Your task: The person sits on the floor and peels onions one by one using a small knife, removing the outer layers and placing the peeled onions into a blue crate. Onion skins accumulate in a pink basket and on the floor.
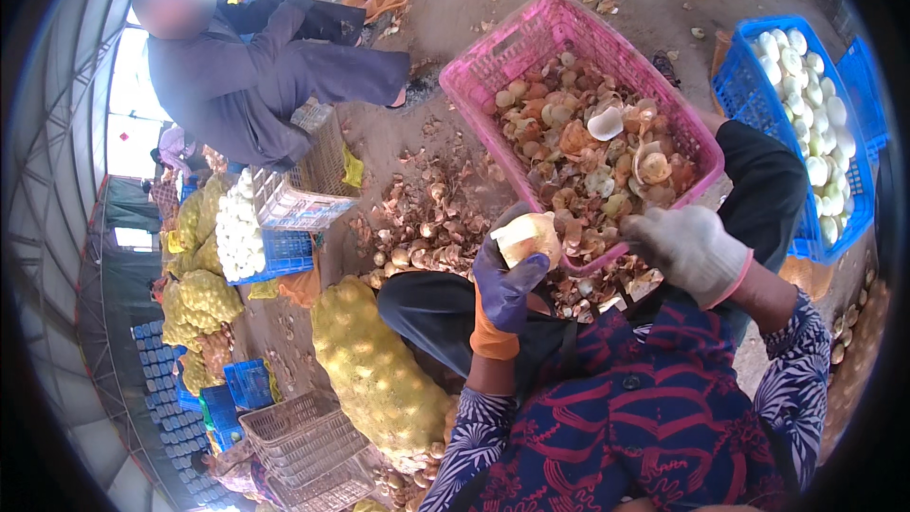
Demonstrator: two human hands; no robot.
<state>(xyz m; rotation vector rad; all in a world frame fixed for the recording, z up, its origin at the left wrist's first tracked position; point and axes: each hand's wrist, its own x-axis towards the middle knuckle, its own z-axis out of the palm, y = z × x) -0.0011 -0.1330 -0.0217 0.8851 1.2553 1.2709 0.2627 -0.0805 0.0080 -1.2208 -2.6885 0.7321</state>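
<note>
My left hand point(508, 284), in a purple and orange glove, holds a partly peeled onion point(529, 240) at the near edge of the pink plastic crate. My right hand point(686, 249), in a whitish knit glove with dark, blurred fingers, is over the crate's near right corner; whether it holds anything is hidden. Onion skins and cut onion ends point(597, 135) fill much of the pink crate point(466, 89), which stands tilted before my knees. To its right, a blue plastic crate point(753, 110) holds many peeled white onions point(814, 121).
A yellow mesh sack of onions point(377, 370) lies by my left knee. Loose skins and onions point(426, 227) litter the floor. At upper left sits another person point(234, 78), near a pale crate point(306, 192) and peeled onions point(240, 227). Stacked crates point(309, 434) stand at lower left.
</note>
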